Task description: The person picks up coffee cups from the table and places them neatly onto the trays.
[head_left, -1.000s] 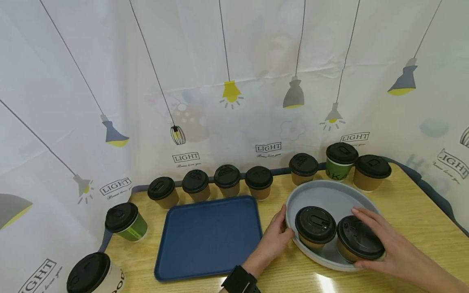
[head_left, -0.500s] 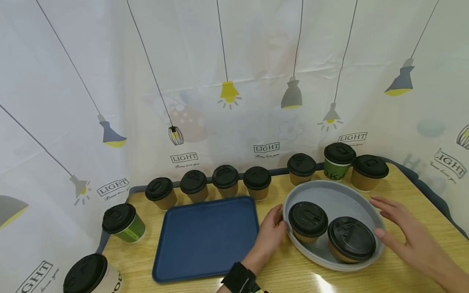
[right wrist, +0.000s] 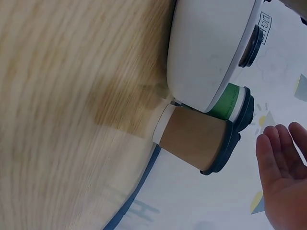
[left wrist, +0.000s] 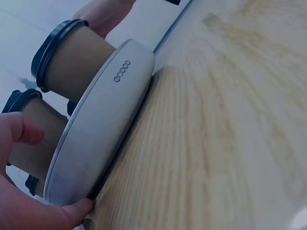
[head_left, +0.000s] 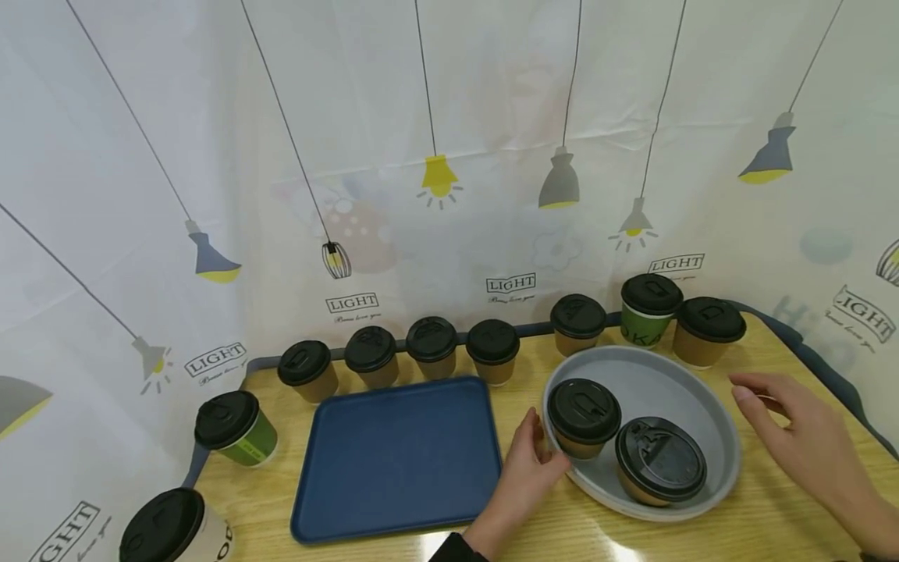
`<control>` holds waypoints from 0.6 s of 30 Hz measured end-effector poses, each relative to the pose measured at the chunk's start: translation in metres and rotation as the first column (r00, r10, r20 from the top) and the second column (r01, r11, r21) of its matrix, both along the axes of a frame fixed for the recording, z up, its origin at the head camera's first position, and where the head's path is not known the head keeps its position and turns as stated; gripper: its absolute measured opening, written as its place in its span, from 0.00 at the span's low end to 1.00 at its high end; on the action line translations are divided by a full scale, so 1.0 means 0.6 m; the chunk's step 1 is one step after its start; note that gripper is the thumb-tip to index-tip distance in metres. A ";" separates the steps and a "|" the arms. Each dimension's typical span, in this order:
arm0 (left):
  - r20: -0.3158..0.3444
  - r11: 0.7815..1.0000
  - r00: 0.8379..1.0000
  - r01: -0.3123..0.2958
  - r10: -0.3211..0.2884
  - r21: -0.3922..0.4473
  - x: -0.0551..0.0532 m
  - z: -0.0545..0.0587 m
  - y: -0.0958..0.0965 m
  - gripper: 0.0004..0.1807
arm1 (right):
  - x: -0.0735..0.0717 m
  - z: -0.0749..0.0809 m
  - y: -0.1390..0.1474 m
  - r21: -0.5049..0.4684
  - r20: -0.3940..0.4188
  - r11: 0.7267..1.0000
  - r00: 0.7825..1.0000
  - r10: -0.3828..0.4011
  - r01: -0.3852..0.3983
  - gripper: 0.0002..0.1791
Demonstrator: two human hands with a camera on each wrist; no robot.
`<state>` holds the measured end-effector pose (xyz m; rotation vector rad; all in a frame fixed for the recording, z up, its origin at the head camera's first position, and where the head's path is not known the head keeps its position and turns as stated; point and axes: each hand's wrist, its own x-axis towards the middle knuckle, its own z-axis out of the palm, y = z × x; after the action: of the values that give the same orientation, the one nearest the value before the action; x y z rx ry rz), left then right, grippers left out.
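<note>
A round grey tray [head_left: 674,390] stands on the table at the right in the head view. Two brown paper cups with black lids are in it: one cup [head_left: 584,417] at the left, another cup [head_left: 660,460] towards the front. At the tray's left edge, my left hand [head_left: 523,476] holds its side; in the left wrist view the thumb [left wrist: 76,211] presses low on the wall, a finger above the rim by a cup. My right hand [head_left: 808,437] hovers right of the tray, fingers loosely bent and holding nothing.
A blue rectangular tray [head_left: 400,460] lies left of the round one. Several lidded cups line the table's back edge, among them a green cup [head_left: 646,312] and a brown cup [head_left: 705,336] behind the round tray. At the left stand a green cup [head_left: 253,441] and a white cup [head_left: 211,538].
My right hand has let go of the front cup and moved right, off the tray. Both cups in the round tray have shifted clockwise, the left one backward and the front one leftward.
</note>
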<state>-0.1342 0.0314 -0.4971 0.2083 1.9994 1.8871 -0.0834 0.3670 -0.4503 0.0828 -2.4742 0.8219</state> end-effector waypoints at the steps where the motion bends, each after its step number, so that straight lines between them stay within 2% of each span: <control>1: 0.010 1.000 1.000 0.012 -0.012 0.000 0.003 0.000 0.001 0.51 | -0.003 0.000 0.001 0.000 -0.002 1.000 1.000 -0.009 0.009 0.15; 4: 0.028 0.999 0.999 0.033 -0.033 0.003 0.007 -0.001 0.001 0.52 | -0.011 0.000 0.004 -0.001 -0.007 0.999 0.999 -0.033 0.033 0.15; 11: -0.021 0.998 0.999 0.040 -0.041 -0.045 0.006 -0.004 -0.001 0.50 | -0.027 -0.003 0.015 0.019 0.016 0.994 0.994 -0.110 0.110 0.17; 15: -0.050 0.999 0.998 0.042 -0.044 -0.029 0.003 0.000 -0.002 0.48 | -0.033 -0.006 0.019 0.025 0.025 0.989 0.989 -0.144 0.144 0.18; 18: -0.037 0.999 0.998 0.050 -0.050 -0.007 -0.001 0.000 -0.003 0.47 | -0.038 -0.006 0.022 0.025 0.030 0.988 0.988 -0.150 0.150 0.19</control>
<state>-0.1349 0.0295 -0.4970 0.2907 2.0043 1.8592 -0.1064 0.3801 -0.4536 -0.1080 -2.4839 0.7367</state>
